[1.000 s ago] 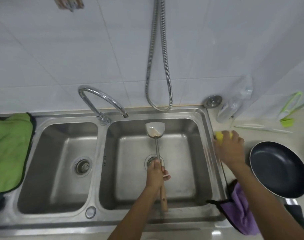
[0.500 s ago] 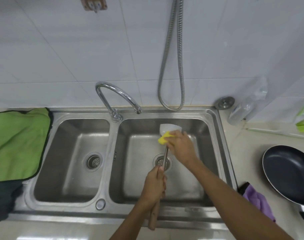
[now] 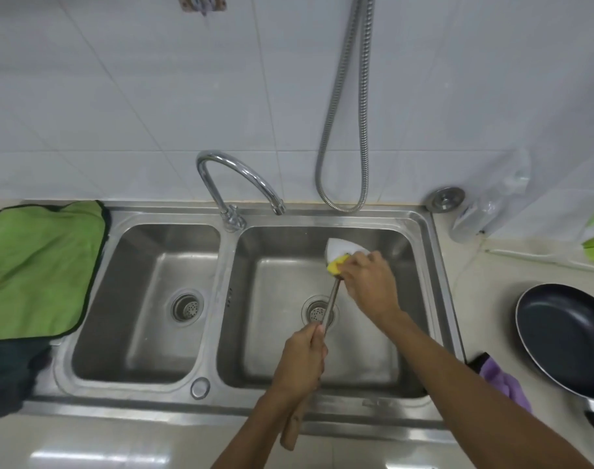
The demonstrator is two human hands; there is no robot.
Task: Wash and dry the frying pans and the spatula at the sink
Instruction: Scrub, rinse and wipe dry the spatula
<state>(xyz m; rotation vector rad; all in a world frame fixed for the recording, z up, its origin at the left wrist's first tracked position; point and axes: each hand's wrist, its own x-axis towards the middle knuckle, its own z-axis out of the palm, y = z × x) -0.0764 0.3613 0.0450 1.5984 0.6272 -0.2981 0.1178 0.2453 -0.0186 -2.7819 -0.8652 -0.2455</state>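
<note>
Over the right basin of the steel double sink [image 3: 427, 252] I hold a metal spatula [image 3: 332, 301] with a wooden handle. My left hand [image 3: 302, 362] grips its shaft near the handle. The blade points away from me. My right hand [image 3: 368, 280] presses a yellow sponge [image 3: 336, 265] against the blade, which it partly covers. A dark frying pan [image 3: 566, 336] rests on the counter at the right, partly cut off by the frame edge.
A curved tap [image 3: 234, 177] stands between the basins, with a metal hose [image 3: 349, 130] hanging on the tiled wall. A green cloth [image 3: 38, 269] lies left of the sink, a purple cloth [image 3: 505, 380] right of it. A clear bottle [image 3: 475, 218] and a drain plug [image 3: 446, 198] sit at the back right.
My right hand brought the yellow sponge from the counter at the sink's right edge to the spatula blade. My left hand kept hold of the spatula.
</note>
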